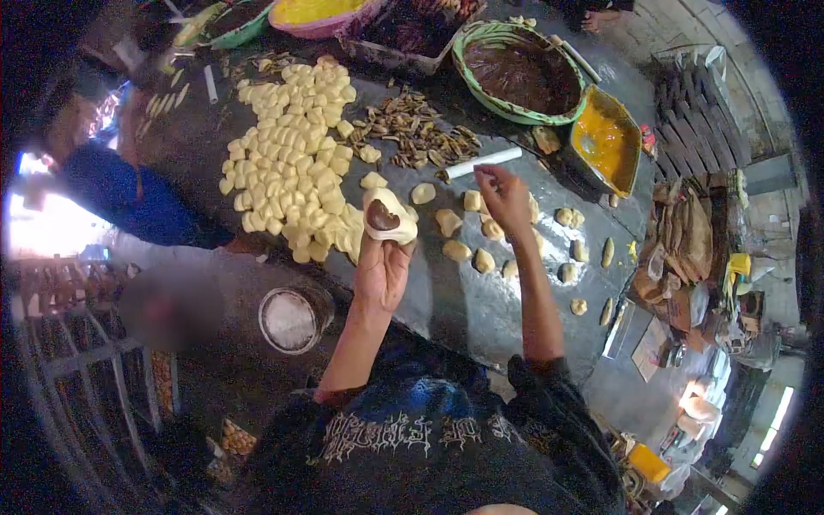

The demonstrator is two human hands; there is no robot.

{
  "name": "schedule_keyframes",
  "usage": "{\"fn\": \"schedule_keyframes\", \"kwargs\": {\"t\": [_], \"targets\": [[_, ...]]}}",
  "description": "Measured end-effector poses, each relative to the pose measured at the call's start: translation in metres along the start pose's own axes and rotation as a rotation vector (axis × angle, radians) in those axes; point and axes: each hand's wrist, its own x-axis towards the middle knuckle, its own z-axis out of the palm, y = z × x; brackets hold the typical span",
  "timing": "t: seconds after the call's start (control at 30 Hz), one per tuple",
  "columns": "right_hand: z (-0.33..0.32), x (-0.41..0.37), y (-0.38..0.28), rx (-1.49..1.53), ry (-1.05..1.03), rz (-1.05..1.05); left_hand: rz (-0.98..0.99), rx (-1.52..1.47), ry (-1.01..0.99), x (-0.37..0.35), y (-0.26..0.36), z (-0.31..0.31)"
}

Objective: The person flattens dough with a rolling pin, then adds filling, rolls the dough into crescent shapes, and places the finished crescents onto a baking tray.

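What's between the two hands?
Dough lumps lie on the table between the left hand, holding filled dough, and the right hand; head view.

One head-worn camera looks forward and steeply down, close over the tabletop [463,309], left hand [384,268] and right hand [505,197] mid-frame, wearer's chest along the bottom edge

A pastry-making workshop: a dark metal worktable [463,300] strewn with dough pieces [287,146], with tubs of brown filling [524,73] and yellow paste [605,137] at its far edge
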Motion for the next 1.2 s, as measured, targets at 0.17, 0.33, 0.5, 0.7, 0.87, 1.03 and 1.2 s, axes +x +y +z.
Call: {"fn": "schedule_keyframes", "kwargs": {"t": [0.17, 0.33, 0.5, 0.7, 0.87, 1.03, 1.2], "targets": [[0.059, 0.08, 0.044, -0.411, 0.029, -0.134, -0.072, 0.218, 0.049, 0.047, 0.034, -0.011], [0.078, 0.098, 0.051, -0.536, -0.066, -0.038, -0.112, 0.296, 0.167, 0.081, 0.055, -0.029], [0.062, 0.097, 0.013, -0.241, 0.055, 0.061, -0.185, 0.221, 0.154, 0.106, 0.061, -0.023], [0.011, 0.065, -0.158, 0.175, -0.011, 0.022, -0.255, 0.101, 0.121, 0.118, 0.049, -0.007], [-0.005, 0.041, -0.204, -0.013, 0.015, -0.338, -0.318, 0.148, 0.074, 0.111, 0.031, 0.027], [-0.051, 0.007, -0.219, -0.132, 0.062, -0.453, -0.251, 0.027, -0.175, 0.088, 0.013, 0.05], [-0.085, -0.054, -0.227, -0.376, 0.401, -0.653, -0.23, -0.033, -0.392, 0.048, 0.001, 0.077]]}}
